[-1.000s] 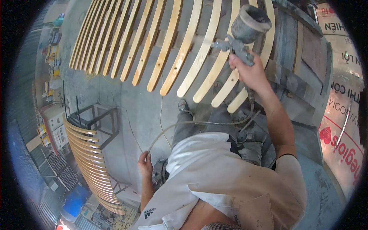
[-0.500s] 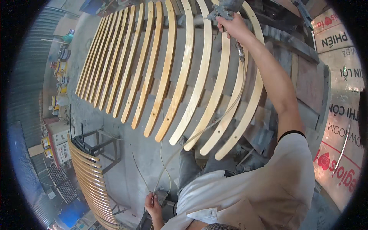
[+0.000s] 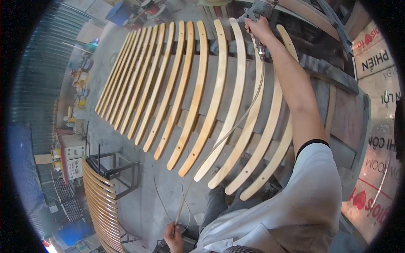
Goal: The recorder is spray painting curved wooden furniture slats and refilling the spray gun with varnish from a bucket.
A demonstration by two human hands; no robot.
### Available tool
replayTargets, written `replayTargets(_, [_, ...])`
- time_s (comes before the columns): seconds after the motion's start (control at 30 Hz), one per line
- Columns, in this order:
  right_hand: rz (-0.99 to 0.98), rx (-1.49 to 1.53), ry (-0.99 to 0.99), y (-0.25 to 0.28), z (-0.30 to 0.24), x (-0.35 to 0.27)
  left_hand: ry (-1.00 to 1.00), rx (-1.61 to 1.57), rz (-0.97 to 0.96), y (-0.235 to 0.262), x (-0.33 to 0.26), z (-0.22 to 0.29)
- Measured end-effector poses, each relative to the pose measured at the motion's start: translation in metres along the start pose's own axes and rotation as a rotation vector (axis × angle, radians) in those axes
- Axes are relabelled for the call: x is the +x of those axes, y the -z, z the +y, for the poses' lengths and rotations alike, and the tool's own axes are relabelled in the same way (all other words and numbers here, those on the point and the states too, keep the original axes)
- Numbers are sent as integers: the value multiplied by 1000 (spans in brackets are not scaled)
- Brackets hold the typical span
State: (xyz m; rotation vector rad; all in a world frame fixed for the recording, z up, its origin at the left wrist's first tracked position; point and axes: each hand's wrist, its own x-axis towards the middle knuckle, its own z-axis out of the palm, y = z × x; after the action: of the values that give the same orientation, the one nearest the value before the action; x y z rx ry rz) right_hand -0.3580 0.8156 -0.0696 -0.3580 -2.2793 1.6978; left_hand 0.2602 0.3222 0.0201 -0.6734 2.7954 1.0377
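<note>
Head view is showing the left hand (image 3: 174,239) nearest, short of the slats' near ends, its fingers curling closed around a pale thin hose (image 3: 230,133). Just ahead, curved wooden slats (image 3: 222,76) are lying side by side in a long, spaced row across supporting beams (image 3: 333,80), their near ends overhanging the front beam; those toward the beams' right end are looking paler, several left of them more amber. From the left hand the hose is rising across the slats to the base of a grey spray gun (image 3: 252,16). Near the beams' far right corner, the right hand (image 3: 260,30) is gripping that gun, fingers wrapping its handle, with the nozzle pointing left; whether the trigger is being pressed, I cannot tell. Off to the left, glossy curved slats (image 3: 101,206) are standing in a close stack beside a dark metal frame (image 3: 110,172). Farther on, a control box (image 3: 71,149) and paint tins (image 3: 80,90) are lining the left side, and a blue bucket (image 3: 118,14) is sitting beyond the row's far ends.
</note>
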Motion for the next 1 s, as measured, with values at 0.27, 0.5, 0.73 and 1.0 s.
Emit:
replayTargets(0.27, [-136, 81, -189, 70, -27, -215, -37, 41, 4, 45, 27, -115])
replayTargets(0.5, [-185, 79, -404, 65, -50, -408, -148, -42, -74, 64, 79, -141])
replayTargets(0.73, [-247, 151, -508, 27, -53, -541, -168, 17, -173, 82, 93, -182])
replayTargets(1.0, [-519, -8, -603, -24, -80, -611, -182, -26, -168, 93, 86, -217])
